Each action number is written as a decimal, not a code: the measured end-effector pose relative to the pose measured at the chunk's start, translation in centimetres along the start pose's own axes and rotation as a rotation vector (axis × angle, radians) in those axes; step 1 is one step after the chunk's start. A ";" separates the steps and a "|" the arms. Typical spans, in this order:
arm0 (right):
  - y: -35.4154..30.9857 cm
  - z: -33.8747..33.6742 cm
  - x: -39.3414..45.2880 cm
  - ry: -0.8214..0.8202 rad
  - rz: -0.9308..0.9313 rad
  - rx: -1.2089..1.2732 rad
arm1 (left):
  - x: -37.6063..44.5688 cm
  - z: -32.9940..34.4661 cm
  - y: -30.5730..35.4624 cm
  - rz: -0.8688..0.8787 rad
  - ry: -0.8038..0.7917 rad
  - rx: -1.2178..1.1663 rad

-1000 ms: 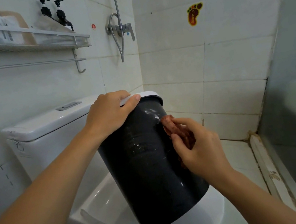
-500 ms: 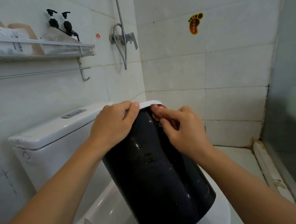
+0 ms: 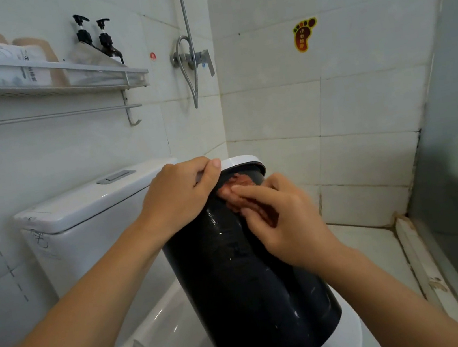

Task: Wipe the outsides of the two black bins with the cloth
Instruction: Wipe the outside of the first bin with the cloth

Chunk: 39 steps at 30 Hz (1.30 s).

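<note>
Bins: one black bin (image 3: 250, 286) is seen, tilted, its top leaning toward the far wall; a second bin is not seen in this view.
Bin position: it is held in the middle of the scene, above the white toilet bowl (image 3: 169, 339) and just right of the toilet tank (image 3: 81, 225); whether its base touches the bowl cannot be told.
Bin top: one white rim (image 3: 245, 161) is fitted round the upper edge.
Bin surface: pale flecks and streaks are scattered over the black side wall.
Left hand (image 3: 179, 194): one hand is closed over the near-left part of the rim, the thumb laid along the white edge, so the grip is shut on the bin.
Right hand (image 3: 285, 221): one hand is pressed flat against the upper side wall, fingers stretched toward the left, a cloth pinned beneath them.
Cloth (image 3: 238, 183): one reddish-brown cloth is bunched against the black wall just under the rim, partly covered by the fingers.
Shelf (image 3: 44, 82): one white wall shelf is mounted at far left; two dark pump bottles (image 3: 101, 41) and several pale packages are carried on it.
Rail: one towel rail (image 3: 41, 117) is fixed below the shelf.
Shower fitting (image 3: 196, 59): one metal mixer with a hose is seen in the far corner.
Sticker (image 3: 303, 34): one foot-shaped sticker is stuck on the far right wall.
</note>
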State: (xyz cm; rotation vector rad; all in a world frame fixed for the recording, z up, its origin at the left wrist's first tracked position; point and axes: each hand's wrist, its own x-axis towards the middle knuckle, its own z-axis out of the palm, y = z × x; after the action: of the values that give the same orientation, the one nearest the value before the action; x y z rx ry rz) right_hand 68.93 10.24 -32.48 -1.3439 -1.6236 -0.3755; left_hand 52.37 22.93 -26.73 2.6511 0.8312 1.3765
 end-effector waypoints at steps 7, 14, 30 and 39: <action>2.0 -1.0 1.0 0.069 0.223 -0.039 | 0.0 0.2 0.5 0.015 0.000 0.034; 1.3 -1.2 0.3 0.060 0.158 -0.098 | -0.1 -0.1 1.3 0.021 -0.015 0.036; -0.2 -1.3 -2.9 0.006 -0.045 -0.063 | -0.2 -0.1 1.4 0.049 0.004 0.033; 2.2 -1.5 -3.3 0.089 0.099 -0.052 | -0.1 -0.1 0.8 0.023 0.001 0.016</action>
State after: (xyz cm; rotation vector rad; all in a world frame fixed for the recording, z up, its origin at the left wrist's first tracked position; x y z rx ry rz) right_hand 71.32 7.94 -35.09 -1.4204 -1.4772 -0.4145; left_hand 52.57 22.21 -26.55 2.6806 0.8179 1.3816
